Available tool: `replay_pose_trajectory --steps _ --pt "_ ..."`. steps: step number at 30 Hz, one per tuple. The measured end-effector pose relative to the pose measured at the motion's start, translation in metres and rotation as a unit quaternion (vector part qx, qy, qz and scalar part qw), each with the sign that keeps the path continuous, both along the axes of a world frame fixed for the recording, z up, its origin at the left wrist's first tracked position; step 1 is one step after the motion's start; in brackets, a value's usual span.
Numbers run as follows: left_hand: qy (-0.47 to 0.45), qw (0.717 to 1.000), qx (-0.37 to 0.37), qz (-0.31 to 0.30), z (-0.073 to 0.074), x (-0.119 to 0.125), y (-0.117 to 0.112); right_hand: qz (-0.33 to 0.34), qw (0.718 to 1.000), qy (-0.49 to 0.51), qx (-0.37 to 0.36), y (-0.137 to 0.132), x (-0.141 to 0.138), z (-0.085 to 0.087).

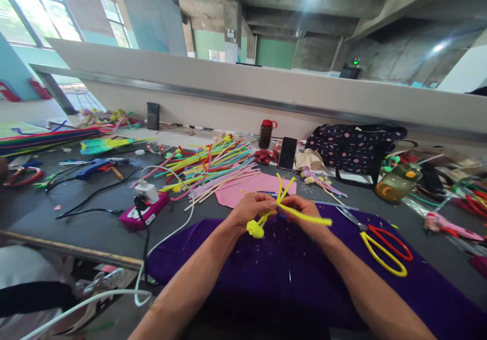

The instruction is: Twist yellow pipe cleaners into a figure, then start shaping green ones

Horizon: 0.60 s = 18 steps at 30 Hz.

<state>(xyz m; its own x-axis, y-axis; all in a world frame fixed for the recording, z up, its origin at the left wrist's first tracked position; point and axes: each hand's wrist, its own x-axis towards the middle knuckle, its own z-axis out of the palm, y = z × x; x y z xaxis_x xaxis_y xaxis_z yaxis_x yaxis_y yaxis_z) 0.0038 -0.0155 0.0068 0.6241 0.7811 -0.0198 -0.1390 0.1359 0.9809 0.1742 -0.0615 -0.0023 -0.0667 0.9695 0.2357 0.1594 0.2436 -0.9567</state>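
Observation:
Both hands meet over the purple cloth (266, 264), pinching bright yellow pipe cleaners (304, 215). My left hand (253, 208) is closed on the stems, and a knobbly yellow ball (255, 229) of the same fuzzy stuff hangs below its fingers. My right hand (302, 212) is closed at the crossing, its fingertips close to the left ones. Two short yellow ends point up between the hands, and one longer end reaches out to the right. Scissors (368, 228) with one red and one yellow handle lie open to the right of my right hand.
Loose coloured pipe cleaners (213, 162) pile behind pink paper (236, 190). Left are a purple power strip (140, 213) with trailing cables and a blue glue gun (95, 168). A phone (287, 153), red-lidded bottle (266, 134), dotted bag (353, 149) and amber jar (395, 185) stand behind.

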Motion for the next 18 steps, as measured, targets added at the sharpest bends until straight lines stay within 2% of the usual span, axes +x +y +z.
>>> replay_pose_trajectory --steps 2,4,7,9,13,18 --pt "-0.022 0.998 -0.046 -0.020 -0.0006 0.0008 0.0005 -0.038 0.997 -0.004 0.062 -0.0011 -0.0019 -0.0025" --pt "-0.037 0.996 -0.075 -0.032 -0.0006 0.0019 -0.0001 -0.081 0.983 -0.034 0.160 -0.0032 -0.0015 -0.0041" --pt "-0.049 0.994 -0.093 -0.036 0.0004 0.0024 -0.0008 -0.115 0.934 -0.142 0.307 -0.0073 0.0019 -0.0037" --pt "-0.051 0.993 -0.099 -0.038 0.0010 0.0021 -0.0009 -0.101 0.904 -0.208 0.359 -0.0092 0.0039 -0.0027" --pt "-0.032 0.994 -0.095 -0.053 0.0003 0.0018 -0.0005 -0.042 0.876 -0.266 0.400 -0.0096 0.0059 -0.0005" --pt "0.008 0.994 -0.090 -0.061 -0.0012 0.0027 0.0007 0.001 0.884 -0.264 0.386 -0.0094 0.0076 0.0031"
